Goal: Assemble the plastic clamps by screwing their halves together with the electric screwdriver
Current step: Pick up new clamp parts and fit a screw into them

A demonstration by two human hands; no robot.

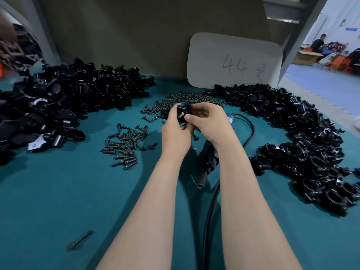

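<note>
Clamp [183,112] gripped by left hand [175,133] and right hand [209,121] fingers [188,117] over teal tabletop [58,191].

Dim, even overhead light; soft arm shadows on mat [58,191]; wide-angle edge bending; left edge blurred.

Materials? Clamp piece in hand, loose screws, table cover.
Clamp piece: black moulded plastic by the look, with soft glossy highlights. Screws: dark metal with a dull grey sheen; coating unclear. Table cover: teal, matte, no glare; probably fabric or rubber mat, cannot tell which.
</note>
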